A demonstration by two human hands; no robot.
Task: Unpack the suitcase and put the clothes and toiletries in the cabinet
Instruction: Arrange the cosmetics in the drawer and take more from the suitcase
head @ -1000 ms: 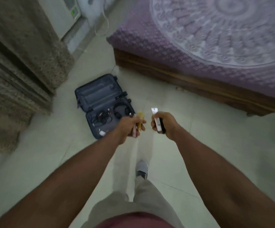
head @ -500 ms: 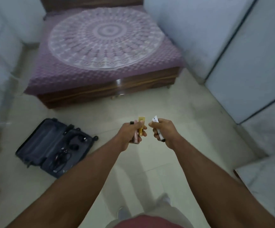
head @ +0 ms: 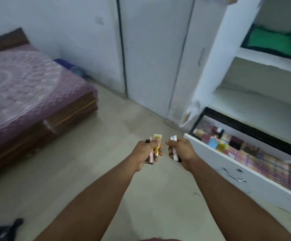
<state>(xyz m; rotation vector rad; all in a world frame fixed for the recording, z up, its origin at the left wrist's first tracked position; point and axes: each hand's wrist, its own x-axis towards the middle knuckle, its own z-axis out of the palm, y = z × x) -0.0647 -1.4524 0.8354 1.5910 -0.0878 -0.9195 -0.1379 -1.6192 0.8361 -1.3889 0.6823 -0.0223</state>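
My left hand (head: 145, 152) grips a yellow tube (head: 157, 144) together with a pink tube (head: 150, 158) and a thin black item, all upright. My right hand (head: 180, 151) holds a white tube (head: 174, 148) with a dark end below the palm. Both hands are out in front of me over the floor, close together. The white cabinet (head: 231, 54) stands to the right with open shelves. Its pulled-out drawer (head: 245, 176) sits just right of my right hand. Only a dark corner of the suitcase (head: 0, 230) shows at the bottom left.
The drawer holds several small boxes and packets (head: 228, 143). A green cushion (head: 271, 41) lies on an upper shelf. A bed (head: 28, 94) with a purple patterned cover fills the left. A closed white door (head: 151, 54) is ahead. Bare floor lies between bed and cabinet.
The view has swung right, from the suitcase and bed to the cabinet and its drawer. The suitcase has slid to the bottom left corner. Both hands keep the same hold on the tubes.
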